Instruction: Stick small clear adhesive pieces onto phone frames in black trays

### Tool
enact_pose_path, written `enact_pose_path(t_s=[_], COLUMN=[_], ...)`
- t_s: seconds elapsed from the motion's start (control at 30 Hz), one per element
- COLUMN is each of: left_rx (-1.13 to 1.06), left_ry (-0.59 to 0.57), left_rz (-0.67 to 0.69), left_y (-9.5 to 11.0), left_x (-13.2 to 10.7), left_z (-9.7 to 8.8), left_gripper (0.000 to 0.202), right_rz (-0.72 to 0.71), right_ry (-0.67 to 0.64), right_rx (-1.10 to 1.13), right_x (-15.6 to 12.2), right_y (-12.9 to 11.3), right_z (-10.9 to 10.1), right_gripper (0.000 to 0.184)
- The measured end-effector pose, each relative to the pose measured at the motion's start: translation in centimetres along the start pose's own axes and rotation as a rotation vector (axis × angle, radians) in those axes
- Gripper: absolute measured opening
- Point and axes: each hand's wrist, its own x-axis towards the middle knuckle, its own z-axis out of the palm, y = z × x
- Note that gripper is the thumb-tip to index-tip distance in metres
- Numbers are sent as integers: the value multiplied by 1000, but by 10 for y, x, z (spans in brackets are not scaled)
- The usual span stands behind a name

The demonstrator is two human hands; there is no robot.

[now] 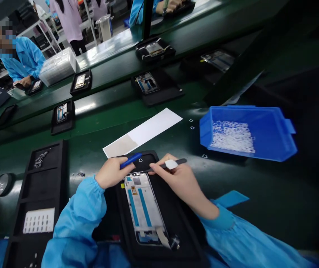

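My left hand (pixel 114 173) is closed around a blue pen-like tool (pixel 130 160). In my right hand (pixel 177 178) is a pair of dark tweezers (pixel 181 162) with a white wrap, their tips at the top end of an opened phone frame (pixel 144 208). That frame, with blue strips along it, lies in a black foam tray (pixel 176 219). A small white ring-shaped piece (pixel 140 160) sits on the tray's upper part, between my hands.
A blue bin (pixel 271 130) of white rings stands right, with several loose rings beside it. A white strip (pixel 156 126) lies ahead. On the left are a compartmented black tray (pixel 61 175) and a round dish (pixel 1 185). Phone trays line the bench; co-workers sit beyond.
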Motion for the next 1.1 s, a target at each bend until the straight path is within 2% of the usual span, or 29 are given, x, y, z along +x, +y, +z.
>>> enact_pose_path(t_s=[0.17,0.43,0.63,0.83,1.1], left_rx=[87,111,129,162,329], left_ry=[-64,-102,-104,-95,-36], left_rz=[-22,-11,-12,-13,-73], left_y=[3,5,6,9,13], left_x=[-3,0,1,-1,0], left_z=[7,6,7,6,16], left_gripper=[27,25,24,25,16], right_rz=[-108,-174,-184,-131,-159], right_ry=[38,68,73,73,83], right_rx=[-210,-246,-252,-261,-291], right_x=[-8,-13,-12,-14,-15], right_y=[6,8,6,7,5], right_z=[6,8,8,8,9], right_gripper=[27,26,25,24,26])
